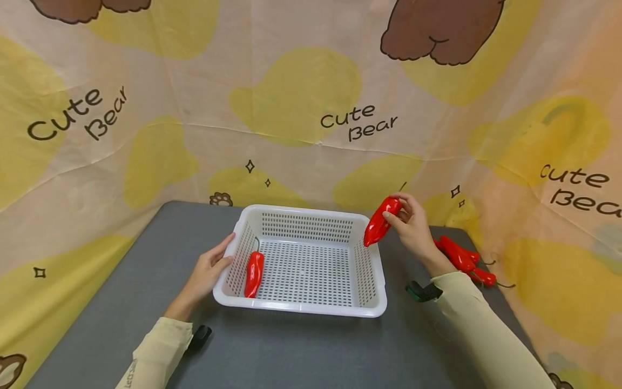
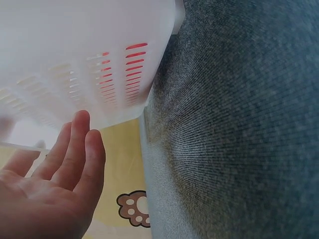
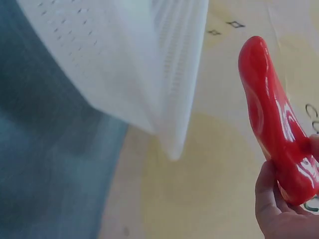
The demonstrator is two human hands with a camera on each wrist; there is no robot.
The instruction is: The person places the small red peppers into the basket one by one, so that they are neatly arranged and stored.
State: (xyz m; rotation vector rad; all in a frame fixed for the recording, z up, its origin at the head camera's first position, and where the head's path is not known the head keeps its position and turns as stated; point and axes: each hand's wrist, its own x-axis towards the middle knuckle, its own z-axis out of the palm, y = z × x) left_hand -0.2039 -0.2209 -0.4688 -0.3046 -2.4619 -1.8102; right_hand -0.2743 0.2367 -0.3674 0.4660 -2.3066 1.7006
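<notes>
A glossy red pepper [image 1: 382, 221] with a thin dark stem hangs over the right rim of a white perforated plastic basket [image 1: 301, 308]. My right hand [image 1: 410, 224] pinches it near the stem end between thumb and fingers. In the right wrist view the pepper [image 3: 276, 114] points up and away from the fingers, apart from the basket wall [image 3: 109, 59]. My left hand [image 1: 206, 275] holds the basket's left rim, its thumb at the lip; the left wrist view shows the fingers [image 2: 92, 159] along the outer wall. Inside, another red pepper [image 1: 254, 274] lies along the left wall.
Several more red peppers [image 1: 459, 255] lie in a pile at the right side of the grey table [image 1: 301, 351], beyond my right forearm. A patterned cloth [image 1: 291, 97] hangs behind the table and along its sides.
</notes>
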